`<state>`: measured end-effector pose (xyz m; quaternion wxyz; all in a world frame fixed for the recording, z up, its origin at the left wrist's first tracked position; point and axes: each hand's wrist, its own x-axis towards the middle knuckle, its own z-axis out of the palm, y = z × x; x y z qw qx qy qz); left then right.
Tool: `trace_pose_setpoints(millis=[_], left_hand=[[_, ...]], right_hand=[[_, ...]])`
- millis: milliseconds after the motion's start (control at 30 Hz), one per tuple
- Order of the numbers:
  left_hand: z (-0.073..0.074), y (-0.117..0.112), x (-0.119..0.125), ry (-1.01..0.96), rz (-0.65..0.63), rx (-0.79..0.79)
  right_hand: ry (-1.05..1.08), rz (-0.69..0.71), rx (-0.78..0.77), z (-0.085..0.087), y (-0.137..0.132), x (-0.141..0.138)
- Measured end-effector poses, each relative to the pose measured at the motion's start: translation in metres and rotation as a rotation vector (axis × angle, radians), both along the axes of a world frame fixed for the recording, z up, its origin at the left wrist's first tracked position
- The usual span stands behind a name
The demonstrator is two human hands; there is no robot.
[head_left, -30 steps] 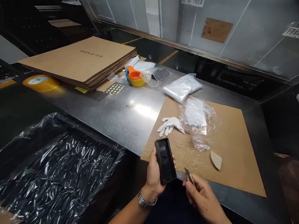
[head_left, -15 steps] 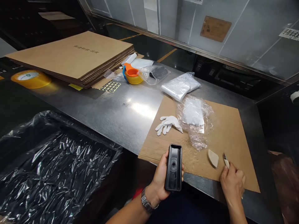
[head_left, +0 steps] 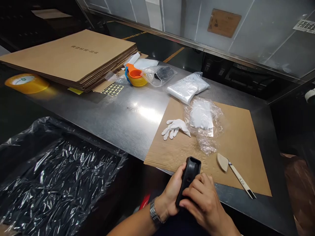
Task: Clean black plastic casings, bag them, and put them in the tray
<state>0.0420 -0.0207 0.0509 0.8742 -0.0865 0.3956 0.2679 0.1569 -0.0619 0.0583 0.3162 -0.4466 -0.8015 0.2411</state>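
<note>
My left hand [head_left: 171, 190], with a metal watch on its wrist, grips a long black plastic housing [head_left: 191, 169] with a hollow inside, tilted over the table's front edge. Curled over its lower right side are the fingers of my right hand [head_left: 203, 196], hiding part of the hollow. On the cardboard to the right lies a white-handled knife [head_left: 240, 179] marked "A26". The knife's blade end is close to a beige wedge-shaped pad [head_left: 222, 162]. A white glove [head_left: 175, 128] rests farther back, beside crumpled clear plastic wrapping [head_left: 206, 144].
A cardboard sheet [head_left: 237, 131] covers the right part of the metal table [head_left: 118, 118]. Behind it lie plastic-wrapped packets [head_left: 185, 88] and a tape dispenser [head_left: 136, 77]. Flat cartons [head_left: 73, 55] are stacked at left, above a bin lined with black plastic [head_left: 59, 180].
My right hand has let go of the knife, leaving it on the cardboard, and has moved left onto the black housing. The housing has tilted and turned slightly in my left hand.
</note>
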Motion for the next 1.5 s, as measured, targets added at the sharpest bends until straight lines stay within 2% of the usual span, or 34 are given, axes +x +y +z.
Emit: trace_pose_setpoints(millis=[133,300,400,500,600,667,800,967,1200,1400,1500], left_hand=[[-0.004,-0.004,0.001,0.034,-0.026,0.007],[-0.006,-0.010,0.002,0.041,-0.095,0.025],[-0.003,-0.014,0.002,0.069,-0.132,0.067],[-0.001,-0.017,0.001,0.154,-0.228,0.088],[0.000,-0.018,0.002,0.191,-0.293,0.085],[0.000,-0.018,0.003,0.183,-0.319,0.100],[0.001,-0.020,0.004,0.190,-0.374,0.073],[0.002,-0.021,0.003,0.171,-0.415,0.044],[0.001,-0.022,0.003,0.164,-0.446,0.008],[0.002,-0.023,0.003,0.185,-0.477,0.021],[0.006,-0.020,0.003,0.190,-0.439,0.032]], right_hand=[[0.030,0.027,-0.068,-0.007,0.001,0.004],[0.024,-0.029,-0.222,-0.001,0.007,0.010],[-0.010,-0.084,-0.211,0.003,0.013,0.015],[-0.028,-0.147,-0.183,0.004,0.020,0.022],[-0.015,-0.238,-0.104,0.002,0.028,0.030],[0.044,-0.217,-0.096,0.000,0.033,0.034],[0.217,-0.132,-0.244,0.000,0.039,0.040],[0.210,-0.046,-0.327,0.005,0.039,0.047],[0.243,-0.060,-0.339,-0.002,0.039,0.052],[0.179,-0.047,-0.320,0.001,0.038,0.050],[0.303,-0.133,-0.402,-0.005,0.039,0.049]])
